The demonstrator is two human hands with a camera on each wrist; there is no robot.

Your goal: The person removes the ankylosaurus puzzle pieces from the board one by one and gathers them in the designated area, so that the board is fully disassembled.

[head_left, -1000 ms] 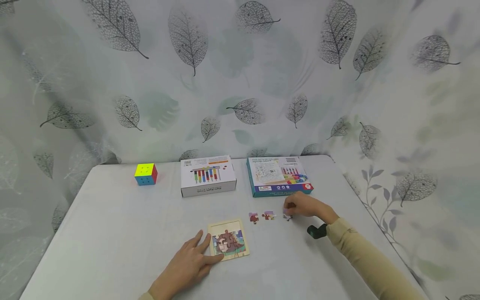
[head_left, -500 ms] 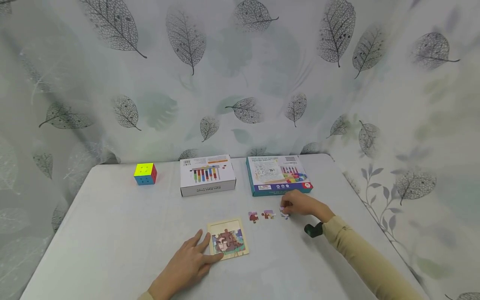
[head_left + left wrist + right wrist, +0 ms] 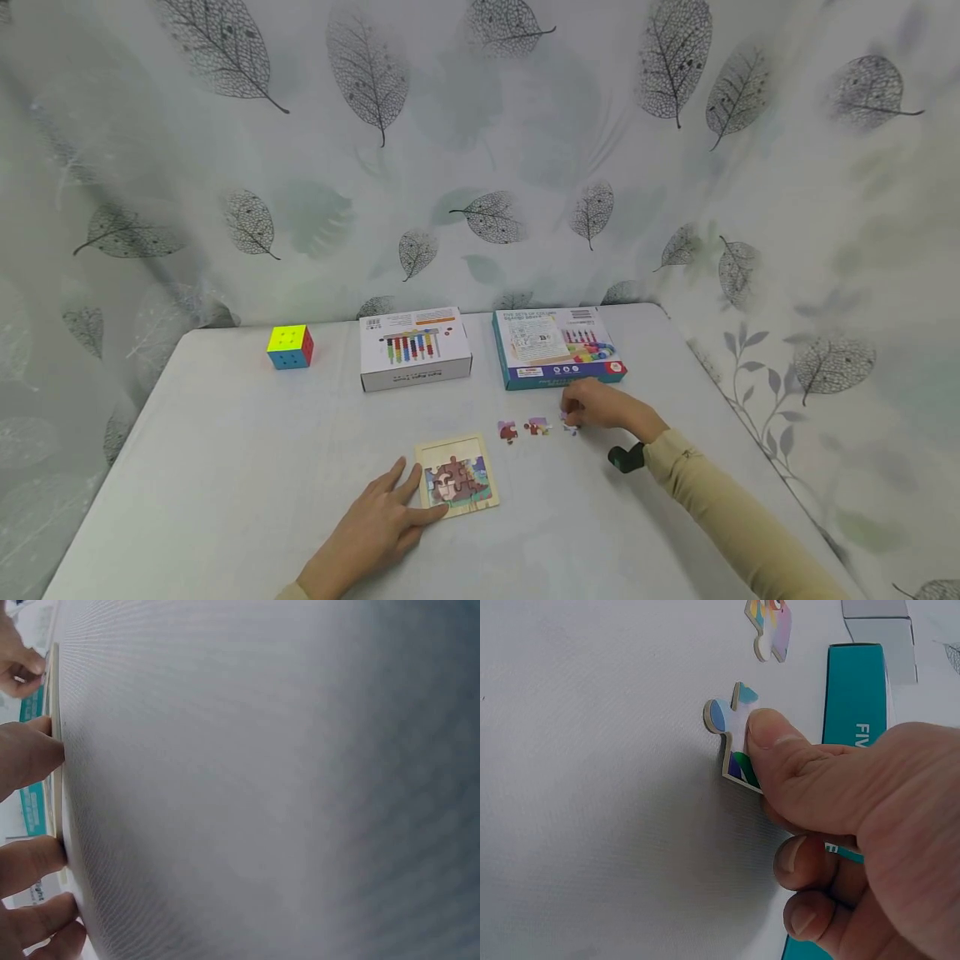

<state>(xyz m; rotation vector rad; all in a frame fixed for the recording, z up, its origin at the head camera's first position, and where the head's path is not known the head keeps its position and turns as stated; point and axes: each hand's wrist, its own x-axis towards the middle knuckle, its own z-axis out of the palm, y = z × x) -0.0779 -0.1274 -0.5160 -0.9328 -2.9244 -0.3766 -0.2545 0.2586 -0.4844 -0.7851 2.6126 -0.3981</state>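
Between thumb and fingers, my right hand (image 3: 606,408) pinches a jigsaw puzzle piece (image 3: 735,739) printed in pale lilac, blue and green, low over the table. My left hand (image 3: 378,525) lies with spread fingers against a square wooden puzzle tray (image 3: 491,482); its thumb is on the near edge and its fingertips are at the left side. Joined pieces (image 3: 457,482) with a brown animal picture fill the tray's lower part, while bare wood shows at the top. Two loose jigsaw pieces, one mostly red-brown (image 3: 507,430) and one multicoloured (image 3: 537,426), lie between the tray and my right hand.
A white box (image 3: 416,350) and a teal-edged box (image 3: 558,350) stand along the back of the white-covered table (image 3: 247,467). At the back left is a puzzle cube (image 3: 290,347). A dark green object (image 3: 626,458) sits at my right cuff. A leaf-print curtain (image 3: 487,275) hangs behind.
My right hand has shifted slightly left with the pinched jigsaw piece, closer to the two loose ones. My left hand stays put on the tray.
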